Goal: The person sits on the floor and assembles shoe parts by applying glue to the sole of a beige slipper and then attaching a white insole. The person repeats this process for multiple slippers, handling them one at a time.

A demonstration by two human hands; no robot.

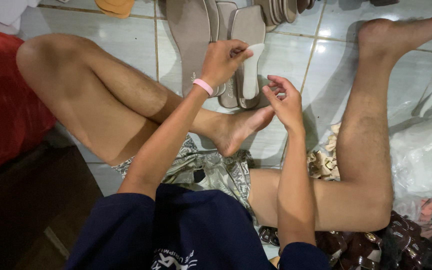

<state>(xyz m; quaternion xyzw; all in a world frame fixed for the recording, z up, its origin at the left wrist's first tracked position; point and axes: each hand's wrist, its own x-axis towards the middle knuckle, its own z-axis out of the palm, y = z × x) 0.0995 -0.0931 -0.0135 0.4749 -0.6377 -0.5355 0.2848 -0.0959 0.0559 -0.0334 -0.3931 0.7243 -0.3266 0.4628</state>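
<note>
I sit on a tiled floor with my legs spread. My left hand (pixel 222 60), with a pink band on the wrist, pinches the top of a white insole pad (pixel 250 72) and holds it over a taupe shoe sole (pixel 246 35) that lies on the tiles. My right hand (pixel 285 100) hovers just right of the pad's lower end, fingers curled and apart, holding nothing that I can see. More taupe soles (pixel 188 35) lie side by side to the left of that sole.
A stack of soles (pixel 281 9) sits at the top. Tan soles (pixel 115 7) lie top left. A red bag (pixel 1 100) is on the left. Clear plastic bags (pixel 423 155) are on the right, paper scraps (pixel 323 162) and brown straps (pixel 361 247) by my right leg.
</note>
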